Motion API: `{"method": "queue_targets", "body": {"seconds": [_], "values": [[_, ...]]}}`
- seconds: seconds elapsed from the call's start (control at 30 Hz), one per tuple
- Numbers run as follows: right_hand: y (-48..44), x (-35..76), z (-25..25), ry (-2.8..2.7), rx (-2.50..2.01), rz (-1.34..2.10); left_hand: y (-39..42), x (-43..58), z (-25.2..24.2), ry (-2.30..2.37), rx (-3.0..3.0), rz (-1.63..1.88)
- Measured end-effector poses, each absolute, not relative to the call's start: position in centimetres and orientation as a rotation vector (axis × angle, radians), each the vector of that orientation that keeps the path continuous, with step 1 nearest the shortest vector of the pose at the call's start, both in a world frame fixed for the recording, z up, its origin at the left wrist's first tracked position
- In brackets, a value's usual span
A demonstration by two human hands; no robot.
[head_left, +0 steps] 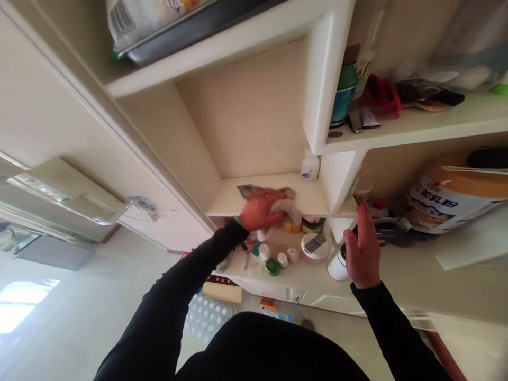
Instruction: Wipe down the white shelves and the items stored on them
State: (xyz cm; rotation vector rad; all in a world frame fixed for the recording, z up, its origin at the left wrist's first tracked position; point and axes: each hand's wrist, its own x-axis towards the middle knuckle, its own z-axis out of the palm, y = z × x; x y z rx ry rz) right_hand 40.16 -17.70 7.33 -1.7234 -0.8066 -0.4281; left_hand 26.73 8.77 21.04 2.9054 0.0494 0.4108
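Observation:
My left hand (259,211) reaches over the middle shelf (228,196), its fingers closed on a crumpled pale cloth (291,211); both are somewhat blurred. Just behind that hand a flat bluish packet or card (246,189) lies on the same board, partly covered. A small white bottle (310,166) with a blue print stands upright in the back right corner of this compartment. To the right, my right hand (363,254) is open, fingers extended and thumb apart, beside the shelf's end. A white cylindrical container (338,266) is close to its thumb, partly hidden.
Below the shelf, a counter (254,278) bears several small white tubs, a green-lidded jar (272,266) and a round white box (315,246). A large orange-topped jug (444,196) stands right. Higher up are a teal bottle (343,98) and a dark tray (170,39). An intercom handset (71,190) hangs left.

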Motion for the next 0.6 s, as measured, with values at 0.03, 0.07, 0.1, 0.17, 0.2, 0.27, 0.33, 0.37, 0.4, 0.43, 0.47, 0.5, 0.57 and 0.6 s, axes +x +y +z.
{"method": "queue_targets", "body": {"seconds": [0.03, 0.07, 0.1, 0.17, 0.2, 0.27, 0.33, 0.37, 0.4, 0.43, 0.47, 0.5, 0.57, 0.6], "values": [[-17.7, 40.1, 7.3, -0.811, -1.723, -0.434, 10.0, 27.2, 21.6, 0.085, 2.900, 0.365], [-17.7, 40.1, 7.3, -0.816, -1.722, -0.442, 11.0, 27.9, 22.1, 0.090, 2.900, 0.304], [-17.6, 40.1, 7.3, -0.821, -1.719, -0.452, 11.9, 28.9, 22.5, 0.073, 2.901, 0.246], [-17.5, 40.1, 7.2, -0.827, -1.715, -0.464, 12.8, 31.3, 22.9, 0.036, 2.907, 0.163], [-17.5, 40.1, 7.2, -0.829, -1.714, -0.466, 13.0, 32.5, 23.0, 0.031, 2.916, 0.144], [-17.5, 40.1, 7.1, -0.828, -1.717, -0.465, 13.1, 34.7, 23.0, 0.041, 2.941, 0.126], [-17.5, 40.2, 7.1, -0.831, -1.722, -0.461, 12.9, 36.2, 23.1, 0.061, 2.961, 0.120], [-17.5, 40.2, 7.1, -0.833, -1.721, -0.460, 12.8, 36.8, 23.1, 0.071, 2.967, 0.113], [-17.5, 40.2, 7.1, -0.837, -1.721, -0.453, 12.7, 37.1, 23.2, 0.078, 2.973, 0.100], [-17.6, 40.2, 7.1, -0.838, -1.720, -0.449, 12.6, 37.3, 23.3, 0.085, 2.978, 0.087], [-17.6, 40.2, 7.0, -0.838, -1.717, -0.447, 12.5, 37.4, 23.3, 0.088, 2.985, 0.077], [-17.6, 40.3, 7.0, -0.839, -1.712, -0.446, 12.3, 37.4, 23.3, 0.085, 2.989, 0.072], [-17.8, 40.5, 6.9, -0.832, -1.699, -0.432, 12.0, 37.2, 23.2, 0.084, 2.988, 0.090], [-17.9, 40.6, 6.8, -0.823, -1.694, -0.417, 12.0, 36.9, 23.1, 0.100, 2.984, 0.108]]}}
